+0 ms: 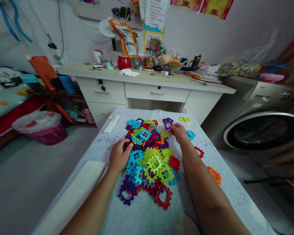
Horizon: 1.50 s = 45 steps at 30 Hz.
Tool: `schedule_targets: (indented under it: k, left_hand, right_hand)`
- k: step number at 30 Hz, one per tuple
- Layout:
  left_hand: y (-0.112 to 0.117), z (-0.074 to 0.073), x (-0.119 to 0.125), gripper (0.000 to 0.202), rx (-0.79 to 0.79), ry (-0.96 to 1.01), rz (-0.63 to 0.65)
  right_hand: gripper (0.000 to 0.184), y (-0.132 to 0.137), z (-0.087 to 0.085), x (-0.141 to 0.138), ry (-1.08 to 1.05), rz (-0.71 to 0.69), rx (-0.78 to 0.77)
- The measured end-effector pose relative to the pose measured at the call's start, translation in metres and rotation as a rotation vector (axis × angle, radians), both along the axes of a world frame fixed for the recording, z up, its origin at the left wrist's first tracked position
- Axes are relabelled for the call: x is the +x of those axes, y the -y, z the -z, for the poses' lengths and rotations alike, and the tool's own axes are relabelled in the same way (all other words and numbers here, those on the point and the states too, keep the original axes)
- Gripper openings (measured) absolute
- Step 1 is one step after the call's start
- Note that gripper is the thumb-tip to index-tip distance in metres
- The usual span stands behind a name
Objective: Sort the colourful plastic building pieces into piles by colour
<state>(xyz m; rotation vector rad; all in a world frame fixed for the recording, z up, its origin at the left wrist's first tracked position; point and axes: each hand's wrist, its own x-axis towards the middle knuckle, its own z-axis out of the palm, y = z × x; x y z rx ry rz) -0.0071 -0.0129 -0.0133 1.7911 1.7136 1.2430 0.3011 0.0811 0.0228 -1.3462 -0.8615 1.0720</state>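
Note:
A heap of colourful interlocking plastic tiles (154, 156) with notched edges covers the middle of the cloth. My left hand (120, 154) rests at the heap's left side, its thumb and fingers curled together at a dark tile there; what lies inside the fingers is partly hidden. Beyond the heap's right far corner, my right hand (178, 131) pinches a purple tile (167, 123) by its near right edge. Along the right side lie separate tiles: a lime green one (185, 119), a blue one (191, 134), a red one (199, 151) and an orange one (214, 175).
The table (98, 148) bears a pale blue cloth. A long white box (73, 195) and a smaller white box (112, 124) lie on its left side. Behind stands a white desk (159, 93) with a jar and cups. A washing machine (259, 114) stands right, a pink basket (42, 130) left.

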Motion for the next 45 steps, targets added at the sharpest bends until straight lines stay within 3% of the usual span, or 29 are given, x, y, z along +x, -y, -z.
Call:
schedule_targets:
  k: [11,20,22,25,29,37,45]
  left_hand:
    - [0.000,0.000,0.000,0.037,0.012,0.002,0.007]
    - [0.002,-0.003,0.001,0.035,0.017,0.009,-0.005]
    - [0.002,-0.003,0.001,0.034,0.012,0.010,-0.004]
    - [0.002,-0.002,0.001,0.035,0.014,0.022,0.003]
    - [0.002,-0.003,0.000,0.034,0.059,0.064,0.002]
    - [0.003,-0.005,0.001,0.040,0.077,0.124,0.001]
    - [0.005,-0.009,0.001,0.041,0.078,0.149,0.015]
  right_hand:
    - [0.025,-0.058,0.001,-0.017,0.108,0.112,-0.050]
    - [0.022,-0.055,0.014,-0.011,0.417,0.181,0.014]
    - [0.021,-0.054,0.011,-0.018,0.575,0.100,0.067]
    - [0.027,-0.055,0.004,-0.037,0.819,-0.189,0.166]
    - [0.043,-0.059,0.001,-0.064,0.956,-0.464,0.219]
    - [0.068,-0.054,-0.004,-0.082,1.066,-0.542,-0.019]
    - [0.043,-0.017,-0.012,-0.075,0.926,-0.680,0.058]
